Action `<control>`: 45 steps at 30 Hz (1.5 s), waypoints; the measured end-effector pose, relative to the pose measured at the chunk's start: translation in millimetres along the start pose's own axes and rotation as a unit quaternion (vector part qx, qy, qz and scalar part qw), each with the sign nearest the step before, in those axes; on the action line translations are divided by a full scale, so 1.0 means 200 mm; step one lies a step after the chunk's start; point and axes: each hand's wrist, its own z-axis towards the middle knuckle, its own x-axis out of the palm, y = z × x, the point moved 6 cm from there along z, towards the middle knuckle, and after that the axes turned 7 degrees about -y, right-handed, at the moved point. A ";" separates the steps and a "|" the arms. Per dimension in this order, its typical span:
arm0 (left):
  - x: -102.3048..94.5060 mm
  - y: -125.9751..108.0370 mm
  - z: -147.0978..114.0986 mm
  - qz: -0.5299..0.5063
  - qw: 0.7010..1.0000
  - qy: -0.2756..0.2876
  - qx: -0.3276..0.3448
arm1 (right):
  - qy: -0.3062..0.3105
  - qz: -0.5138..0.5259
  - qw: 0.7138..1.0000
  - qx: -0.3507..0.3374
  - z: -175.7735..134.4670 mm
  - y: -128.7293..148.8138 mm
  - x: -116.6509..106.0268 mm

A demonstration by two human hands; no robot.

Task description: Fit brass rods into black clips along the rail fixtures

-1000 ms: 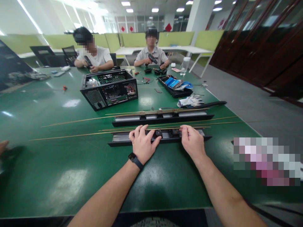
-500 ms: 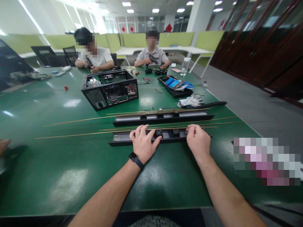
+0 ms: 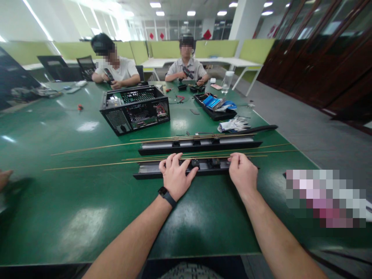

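Note:
A long black channel (image 3: pixel 149 176) with a light strip inside lies across the table before me. Over it rests my left hand (image 3: pixel 177 174), fingers spread, the thumb beside a small black block (image 3: pixel 194 163). Another black block (image 3: pixel 214 162) sits further right in the channel. At the channel's right end my right hand (image 3: pixel 243 172) is closed, thumb and forefinger pinched at a thin brass rod (image 3: pixel 203 158); the curled fingers hide the exact hold. Several such rods run along the channel's back edge. Behind lies a second black channel (image 3: pixel 159 149), with brass rods along it too.
An open computer case (image 3: pixel 135 110) stands behind on the green table (image 3: pixel 87 217). At the back right are a black tray (image 3: pixel 217 114) with blue parts, white gloves (image 3: pixel 234 124) and a clear cup (image 3: pixel 227 82). Two people sit across; another person's hand (image 3: pixel 4 179) shows at left.

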 end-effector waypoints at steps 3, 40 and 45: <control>0.00 0.00 0.00 0.003 1.000 -0.001 0.002 | 0.007 0.021 1.000 -0.009 -0.01 0.02 0.00; 0.01 0.00 0.00 0.009 1.000 -0.005 0.010 | 0.000 -0.036 0.999 -0.013 0.00 0.01 0.01; 0.01 0.00 0.00 0.008 1.000 0.001 0.010 | -0.006 -0.040 0.999 -0.004 0.00 -0.01 0.00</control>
